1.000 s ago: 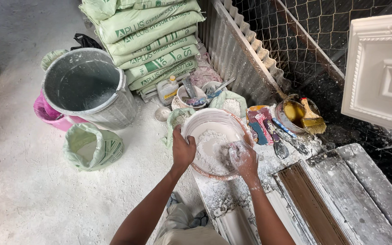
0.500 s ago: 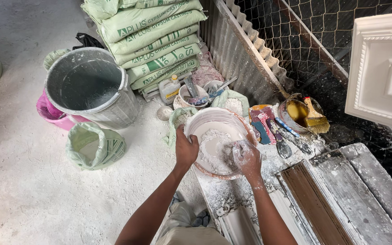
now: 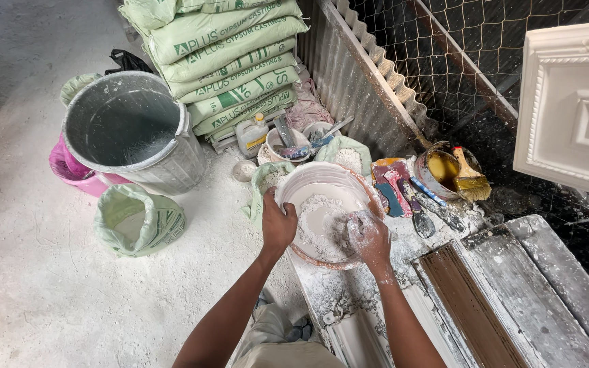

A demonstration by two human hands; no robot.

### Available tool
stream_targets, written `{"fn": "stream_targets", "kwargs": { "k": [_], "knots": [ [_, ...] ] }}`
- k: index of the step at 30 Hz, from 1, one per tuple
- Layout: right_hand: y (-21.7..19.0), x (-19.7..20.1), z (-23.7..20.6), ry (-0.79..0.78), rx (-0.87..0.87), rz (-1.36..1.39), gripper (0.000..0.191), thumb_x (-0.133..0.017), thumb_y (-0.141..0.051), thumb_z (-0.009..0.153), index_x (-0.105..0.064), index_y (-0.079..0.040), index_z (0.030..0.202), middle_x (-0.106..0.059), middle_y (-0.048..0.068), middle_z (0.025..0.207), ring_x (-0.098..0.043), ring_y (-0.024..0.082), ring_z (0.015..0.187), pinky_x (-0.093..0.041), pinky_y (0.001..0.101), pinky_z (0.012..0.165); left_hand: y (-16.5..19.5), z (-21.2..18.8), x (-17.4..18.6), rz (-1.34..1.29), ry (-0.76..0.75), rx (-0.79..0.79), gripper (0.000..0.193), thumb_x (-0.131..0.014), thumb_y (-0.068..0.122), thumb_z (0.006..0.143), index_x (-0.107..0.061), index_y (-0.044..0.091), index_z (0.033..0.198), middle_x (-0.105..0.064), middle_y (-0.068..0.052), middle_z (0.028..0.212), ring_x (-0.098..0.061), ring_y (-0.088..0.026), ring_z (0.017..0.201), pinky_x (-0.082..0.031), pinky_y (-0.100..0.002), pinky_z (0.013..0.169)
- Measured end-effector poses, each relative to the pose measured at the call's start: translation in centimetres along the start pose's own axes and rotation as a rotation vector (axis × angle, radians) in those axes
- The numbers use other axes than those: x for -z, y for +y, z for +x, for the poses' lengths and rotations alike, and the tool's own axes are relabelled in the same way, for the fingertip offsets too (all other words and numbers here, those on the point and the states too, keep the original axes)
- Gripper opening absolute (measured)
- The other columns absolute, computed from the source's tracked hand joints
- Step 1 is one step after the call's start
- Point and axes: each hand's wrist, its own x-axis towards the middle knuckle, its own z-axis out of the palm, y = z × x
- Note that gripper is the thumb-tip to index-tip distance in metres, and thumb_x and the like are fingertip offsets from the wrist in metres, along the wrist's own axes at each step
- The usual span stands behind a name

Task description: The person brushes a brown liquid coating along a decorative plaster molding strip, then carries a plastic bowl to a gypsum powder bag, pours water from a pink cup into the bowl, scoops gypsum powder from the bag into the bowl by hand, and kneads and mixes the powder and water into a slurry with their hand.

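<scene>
We grip the rim of the white bowl [image 3: 327, 211] on the bench [image 3: 349, 300] with our left hand [image 3: 278, 225]; our right hand [image 3: 369, 235], plaster-coated, digs clenched into lumpy wet plaster [image 3: 318, 218] inside. Dry clumps remain, so mixing looks only partway done

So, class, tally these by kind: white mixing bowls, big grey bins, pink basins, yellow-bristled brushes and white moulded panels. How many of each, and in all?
white mixing bowl: 1
big grey bin: 1
pink basin: 1
yellow-bristled brush: 1
white moulded panel: 1
Total: 5
</scene>
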Motion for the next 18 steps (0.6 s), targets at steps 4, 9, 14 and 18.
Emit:
{"fn": "stream_targets", "kwargs": {
  "k": [4,9,14,18],
  "knots": [
    [0.11,-0.12,-0.02,-0.010,-0.005,-0.017,0.014,-0.067,-0.016,0.093,-0.073,-0.004,0.096,-0.073,0.016,0.092,-0.068,0.038,0.079,-0.054,0.0446,0.070,0.00,0.02,0.08,0.008,-0.014,0.023,0.051,-0.053,0.006,0.091,-0.040,-0.009,0.138,-0.057,-0.036,0.127,-0.062,-0.049,0.113,-0.048,-0.049,0.098],
    [0.02,-0.08,-0.07,-0.005,-0.021,-0.030,0.014,-0.066,-0.017,0.094,-0.073,-0.005,0.097,-0.073,0.016,0.091,-0.069,0.037,0.078,-0.054,0.0439,0.070,-0.07,-0.01,0.08,0.024,-0.017,-0.006,0.051,-0.052,0.005,0.091,-0.038,-0.010,0.138,-0.054,-0.038,0.131,-0.060,-0.050,0.116,-0.046,-0.050,0.100],
    [-0.17,-0.01,0.00,-0.004,0.000,-0.058,0.014,-0.067,-0.018,0.095,-0.072,-0.005,0.095,-0.072,0.015,0.090,-0.068,0.037,0.078,-0.053,0.0446,0.069,-0.05,-0.07,0.12,0.015,-0.016,-0.007,0.051,-0.052,0.005,0.091,-0.039,-0.010,0.138,-0.054,-0.037,0.131,-0.059,-0.050,0.117,-0.046,-0.050,0.101],
    [-0.31,0.05,-0.03,-0.018,-0.032,-0.055,0.014,-0.067,-0.018,0.095,-0.073,-0.006,0.095,-0.072,0.015,0.089,-0.068,0.037,0.077,-0.053,0.0447,0.068,0.02,-0.09,0.15,0.018,-0.016,0.000,0.051,-0.052,0.006,0.091,-0.039,-0.009,0.137,-0.054,-0.036,0.131,-0.059,-0.050,0.117,-0.046,-0.050,0.100]
  ]
}}
